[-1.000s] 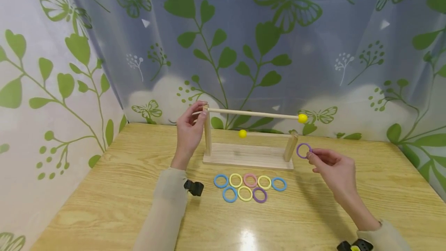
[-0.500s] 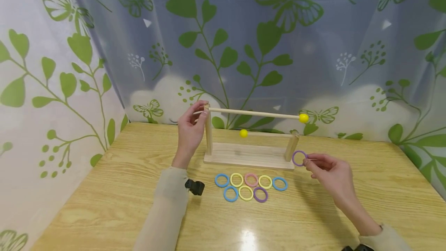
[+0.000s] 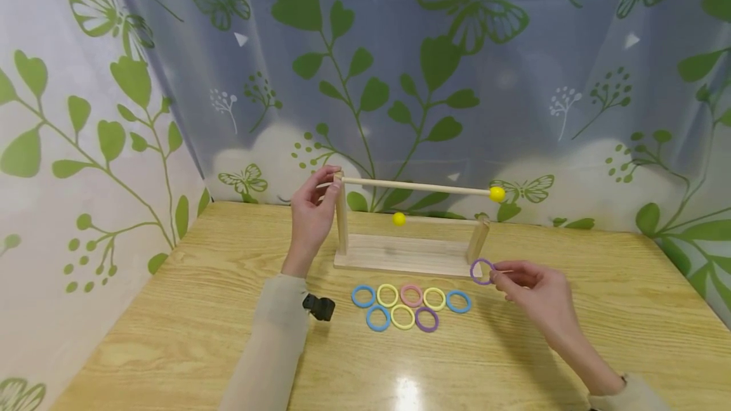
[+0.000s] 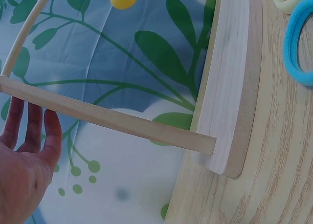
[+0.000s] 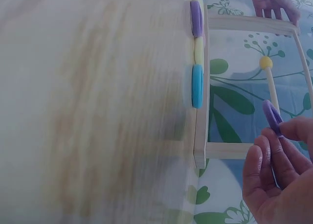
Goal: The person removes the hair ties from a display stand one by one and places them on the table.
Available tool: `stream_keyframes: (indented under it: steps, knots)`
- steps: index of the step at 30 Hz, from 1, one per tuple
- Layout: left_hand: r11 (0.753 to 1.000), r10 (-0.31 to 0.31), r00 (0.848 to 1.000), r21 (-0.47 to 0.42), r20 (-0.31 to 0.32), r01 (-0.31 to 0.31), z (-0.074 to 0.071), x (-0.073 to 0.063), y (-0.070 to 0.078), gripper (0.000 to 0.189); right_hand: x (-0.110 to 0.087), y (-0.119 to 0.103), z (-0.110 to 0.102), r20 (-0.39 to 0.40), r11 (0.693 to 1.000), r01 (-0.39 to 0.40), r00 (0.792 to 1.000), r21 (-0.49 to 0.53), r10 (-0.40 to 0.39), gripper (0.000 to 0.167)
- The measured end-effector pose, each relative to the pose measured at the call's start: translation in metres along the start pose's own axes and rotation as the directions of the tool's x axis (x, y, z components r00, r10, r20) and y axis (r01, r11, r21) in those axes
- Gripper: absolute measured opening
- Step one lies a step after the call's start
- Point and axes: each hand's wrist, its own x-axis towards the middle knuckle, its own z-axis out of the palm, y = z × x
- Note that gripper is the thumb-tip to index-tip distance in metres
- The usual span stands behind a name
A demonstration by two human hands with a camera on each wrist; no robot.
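My left hand (image 3: 313, 211) holds the top of the taller left post (image 3: 342, 224) of a wooden stand, thumb in front and fingers behind. From that post an upper rod (image 3: 422, 187) runs right to a yellow ball (image 3: 497, 194). A lower rod (image 3: 442, 221) runs left from the shorter right post (image 3: 478, 240) and ends in another yellow ball (image 3: 399, 219). Between thumb and fingers, my right hand (image 3: 542, 297) pinches a purple ring (image 5: 272, 118), raised in front of the base's right end. Neither rod carries a ring.
Several blue, yellow, pink and purple rings lie in two rows before the stand's base (image 3: 405, 254), among them a pink ring (image 3: 411, 306) and a blue ring (image 3: 459, 312). A patterned curtain (image 3: 365, 113) hangs behind the wooden table (image 3: 171, 322).
My right hand has brought the purple ring down and to the left, from beside the right post to the base's front right corner. The left hand stays on the post.
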Motion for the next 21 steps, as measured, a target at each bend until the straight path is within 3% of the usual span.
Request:
stream_keyframes:
  steps: [21]
  knots:
    - [1.0, 0.007, 1.0, -0.01, 0.009, -0.007, -0.0007, -0.0001, -0.001, 0.026, -0.0051, 0.0, 0.0101, 0.141, 0.995, -0.098, 0.985, 0.014, 0.095, 0.034]
